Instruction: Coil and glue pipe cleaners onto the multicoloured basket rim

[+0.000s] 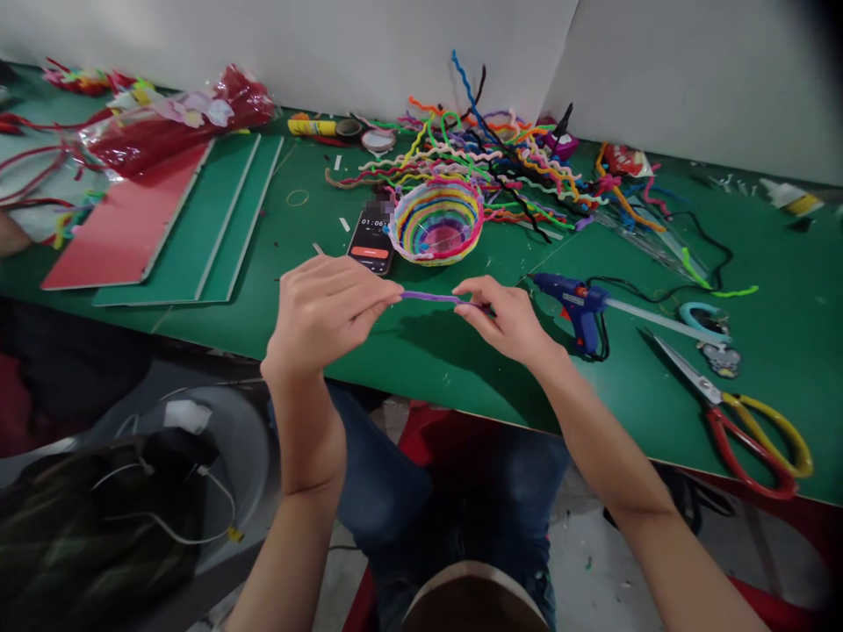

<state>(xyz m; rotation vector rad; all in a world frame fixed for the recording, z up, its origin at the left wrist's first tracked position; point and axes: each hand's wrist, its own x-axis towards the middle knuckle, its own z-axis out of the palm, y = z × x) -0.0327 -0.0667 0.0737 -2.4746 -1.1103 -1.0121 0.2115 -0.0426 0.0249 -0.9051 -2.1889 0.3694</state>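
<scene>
A short purple pipe cleaner [431, 298] stretches level between my two hands, above the front part of the green table. My left hand [326, 312] pinches its left end between thumb and fingertips. At the other end, the fingers of my right hand [504, 318] are closed on it. Just beyond them stands a small round bowl [438, 224] of coiled, many-coloured pipe cleaners, with its open side up. A phone [370, 235] showing a running timer lies against the bowl's left side. To the right of my right hand is a blue glue gun [572, 303] with a clear glue stick in it.
Loose wavy pipe cleaners [507, 158] are heaped behind the bowl. Scissors [731, 412] with red and yellow handles lie at the right edge. On the left are green and red boards [141, 224] and a red plastic-wrapped bundle [177, 123]. A grey bin [247, 439] stands below.
</scene>
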